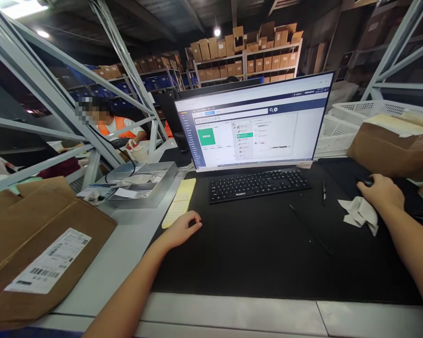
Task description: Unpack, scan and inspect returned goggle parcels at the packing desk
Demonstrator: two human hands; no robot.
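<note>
My right hand [382, 192] rests over a black computer mouse [366, 181] at the right of the desk, its fingertips on the mouse. Much of the mouse is hidden under the hand. My left hand [183, 229] lies on the black desk mat [239, 253], loosely curled, with a gap between thumb and forefinger and nothing held. Just beyond it is a yellow notepad [180, 202] with writing. A black keyboard [259, 184] sits in front of a lit monitor [257, 126], whose screen shows a web page and a chat-like window.
A crumpled tissue [360, 213] and a pen [324, 192] lie near my right hand. Cardboard boxes stand left [102, 224] and right [387, 145]. A grey tray [144, 190] holds papers. Behind the metal frame, a person in an orange vest [116, 126] works.
</note>
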